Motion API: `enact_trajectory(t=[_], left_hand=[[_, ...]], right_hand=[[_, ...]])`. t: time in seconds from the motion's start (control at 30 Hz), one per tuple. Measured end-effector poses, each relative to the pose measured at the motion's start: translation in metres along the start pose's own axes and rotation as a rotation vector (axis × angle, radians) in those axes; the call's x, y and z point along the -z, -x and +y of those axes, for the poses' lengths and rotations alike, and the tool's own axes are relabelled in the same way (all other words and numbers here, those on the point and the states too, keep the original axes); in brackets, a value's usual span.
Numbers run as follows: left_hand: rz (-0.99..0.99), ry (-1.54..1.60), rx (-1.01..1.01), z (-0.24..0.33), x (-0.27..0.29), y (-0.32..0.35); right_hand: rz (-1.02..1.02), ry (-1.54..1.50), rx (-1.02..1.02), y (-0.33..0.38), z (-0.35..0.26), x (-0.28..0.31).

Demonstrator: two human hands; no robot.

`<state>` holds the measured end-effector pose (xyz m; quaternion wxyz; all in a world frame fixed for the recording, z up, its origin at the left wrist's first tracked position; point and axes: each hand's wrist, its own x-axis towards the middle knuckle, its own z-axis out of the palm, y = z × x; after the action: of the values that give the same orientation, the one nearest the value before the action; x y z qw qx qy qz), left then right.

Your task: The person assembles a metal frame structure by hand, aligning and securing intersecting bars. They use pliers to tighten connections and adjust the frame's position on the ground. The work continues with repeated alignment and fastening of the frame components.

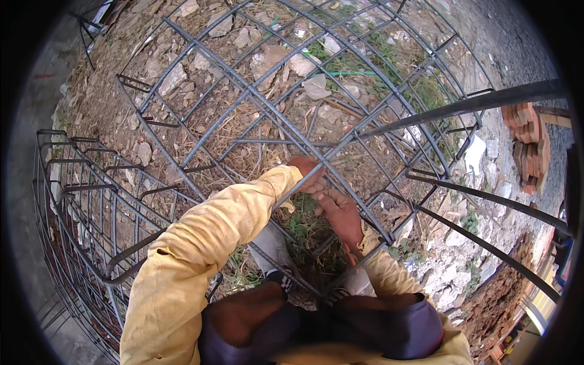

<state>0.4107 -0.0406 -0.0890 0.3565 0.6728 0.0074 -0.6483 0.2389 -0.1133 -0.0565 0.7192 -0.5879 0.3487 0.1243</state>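
Note:
A grid of grey steel rebar spreads before me, its bars crossing in squares. My left hand reaches below one bar near the middle, partly hidden by it, with the fingers curled. Close by on the right, my right hand has its thumb and fingers pinched together, the tips almost meeting those of the left. Whatever lies between the fingertips is too small or hidden to make out. Both hands are beside a crossing of the bars, low over grass. Yellow sleeves cover both arms.
A rebar cage with bent hooks stands at the left. Long dark bars run out to the right. Rubble stones cover the ground. Orange bricks are stacked at the far right, beside pavement. My legs straddle the lower grid.

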Motion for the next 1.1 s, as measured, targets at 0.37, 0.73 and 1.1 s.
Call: enact_trajectory(t=[0.37, 0.73, 1.1], left_hand=[[0.504, -0.822, -0.503, 0.038, 0.045, -0.052], [0.482, -0.955, -0.445, 0.049, 0.043, -0.065], [0.547, -0.995, -0.685, 0.050, 0.070, -0.055]], right_hand=[[0.029, 0.288, 0.129, -0.007, 0.014, 0.002], [0.154, 0.417, 0.226, -0.014, 0.023, 0.001], [0.410, 0.532, 0.579, -0.050, 0.008, 0.002]])
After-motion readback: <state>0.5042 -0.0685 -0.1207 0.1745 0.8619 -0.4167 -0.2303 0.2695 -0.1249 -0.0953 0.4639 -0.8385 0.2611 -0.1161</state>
